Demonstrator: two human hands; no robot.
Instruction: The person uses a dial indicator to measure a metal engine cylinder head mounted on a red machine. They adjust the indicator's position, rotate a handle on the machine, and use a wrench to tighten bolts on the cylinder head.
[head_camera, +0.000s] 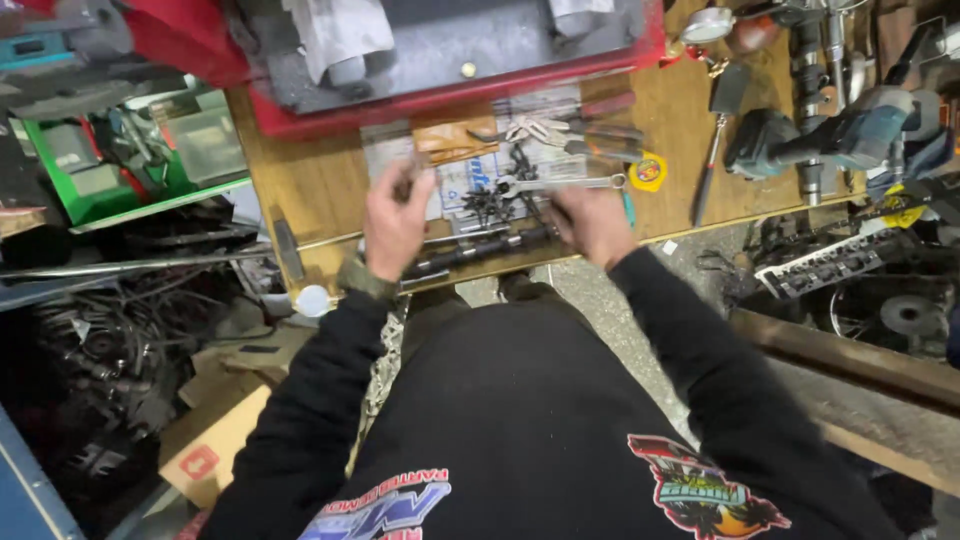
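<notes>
Item: dark shaft (480, 250), lying lengthwise at frame centre on the workbench (320, 190). My left hand (397, 222) curls over its left end; my right hand (592, 226) covers the right; finger closure I cannot tell. Advice: lift level, clear of the wrench (555, 183).

The workbench (320, 190) is tan, grained wood. At its far edge sits a red tray (455, 95) with a dark grey inside. A yellow tape measure (648, 172) lies right of the silver wrench (560, 183). The pliers (590, 135) have dull red handles. Far left stands a green bin (110, 185). The person's sleeves (300, 420) are black, and the shirt bears red, blue and white graphics. The watch strap (365, 280) is olive.
</notes>
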